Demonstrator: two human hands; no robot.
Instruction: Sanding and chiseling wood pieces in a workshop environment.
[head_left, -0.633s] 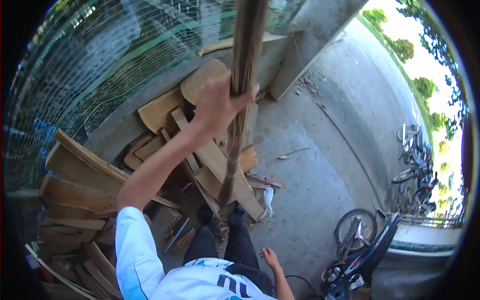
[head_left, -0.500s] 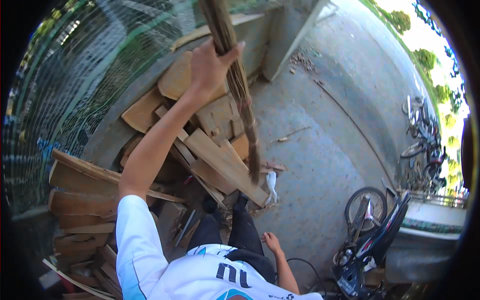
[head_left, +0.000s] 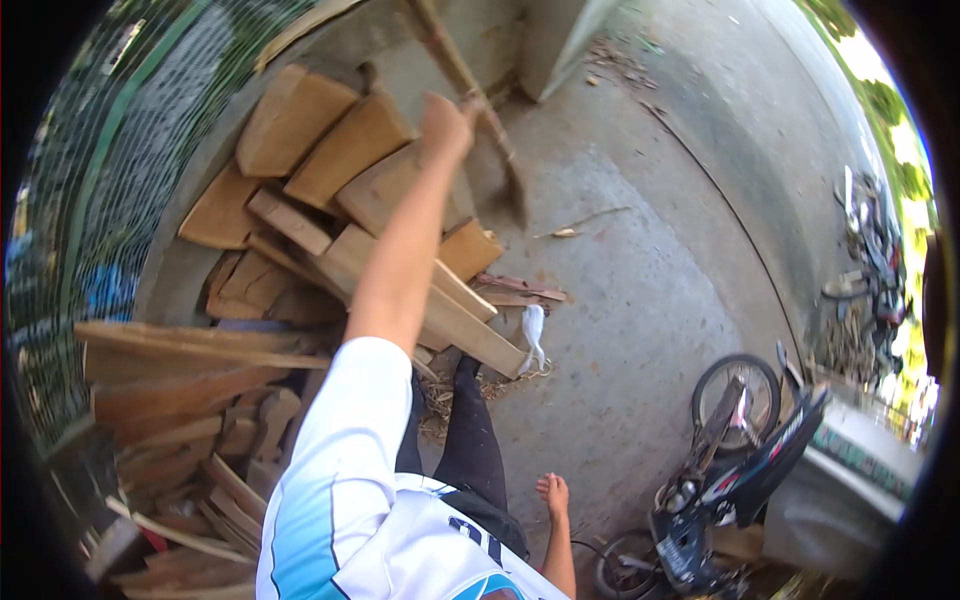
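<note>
I have the left hand [head_left: 446,130] at the wooden pole [head_left: 452,58], far, beside the stacked planks [head_left: 348,145]; blur hides whether its grip pinches the wood. My right hand [head_left: 553,493] hangs near, grip slack, slightly spread.

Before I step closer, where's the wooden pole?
At the head view's top centre, the wooden pole is in the left hand, its lower end right of the heaped planks.
</note>
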